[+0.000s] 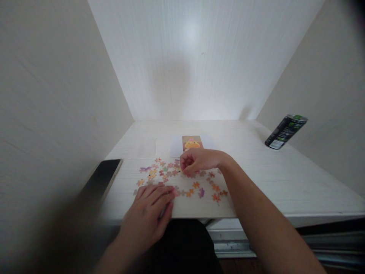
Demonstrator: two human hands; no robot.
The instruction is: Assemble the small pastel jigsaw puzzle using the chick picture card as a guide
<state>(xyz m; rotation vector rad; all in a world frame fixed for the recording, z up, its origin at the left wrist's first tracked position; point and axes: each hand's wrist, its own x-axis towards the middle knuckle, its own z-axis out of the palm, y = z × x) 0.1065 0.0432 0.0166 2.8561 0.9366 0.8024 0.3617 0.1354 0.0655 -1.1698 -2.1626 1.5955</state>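
Loose jigsaw puzzle pieces [195, 185] in orange, pink, purple, yellow and green lie spread over the near middle of the white desk. Above them my right hand [196, 160] is closed in a pinch, fingertips down among the pieces, at a yellow puzzle piece [180, 171]; the fingers partly hide it. My left hand [152, 203] rests at the desk's front edge with its fingers laid out and the thumb apart. Its fingertips touch or nearly touch a pink piece [175, 193]. Behind my right hand is a picture card [191, 140] with a yellow cartoon character, partly covered.
A dark phone [103, 177] lies at the left. At the right, a black can [285, 131] with green markings stands near the side wall. White sheets [176, 146] lie under and beside the card. Panels enclose the desk [273, 179] at the back and both sides.
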